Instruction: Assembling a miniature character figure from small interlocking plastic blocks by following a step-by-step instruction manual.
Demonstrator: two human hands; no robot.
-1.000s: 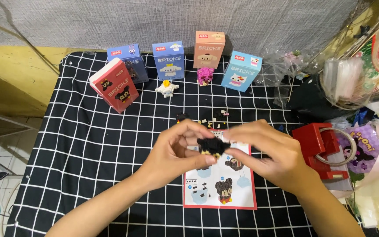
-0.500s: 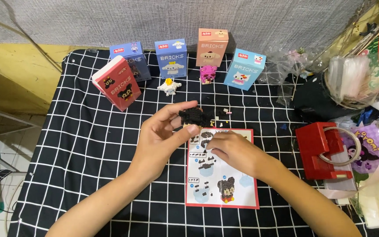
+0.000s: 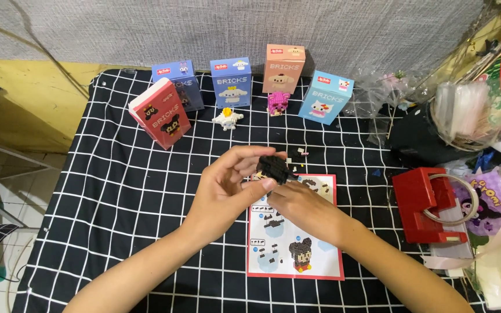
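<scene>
A: Nearest first?
B: Instruction sheet [image 3: 294,249], flat on the checked cloth [image 3: 117,191], under both forearms.

A: Hands?
B: Left hand [image 3: 227,191] is curled, thumb and fingers pinching the black brick build [image 3: 273,168] just above the sheet's top edge. Right hand [image 3: 300,206] sits at 4 o'clock from the build, fingers bunched, tips touching its lower side; can't tell if it pinches a piece.

A: Which is nearer the build?
B: Left, it carries it. Build lies at 1 o'clock from the left palm, long axis roughly 9-to-3.

A: Beyond?
B: Loose small bricks [image 3: 302,152] at 12, red tray [image 3: 427,203] at 3, then white figure [image 3: 227,119], pink figure [image 3: 276,103], and five boxes, red box [image 3: 160,113] leaning at 10.
</scene>
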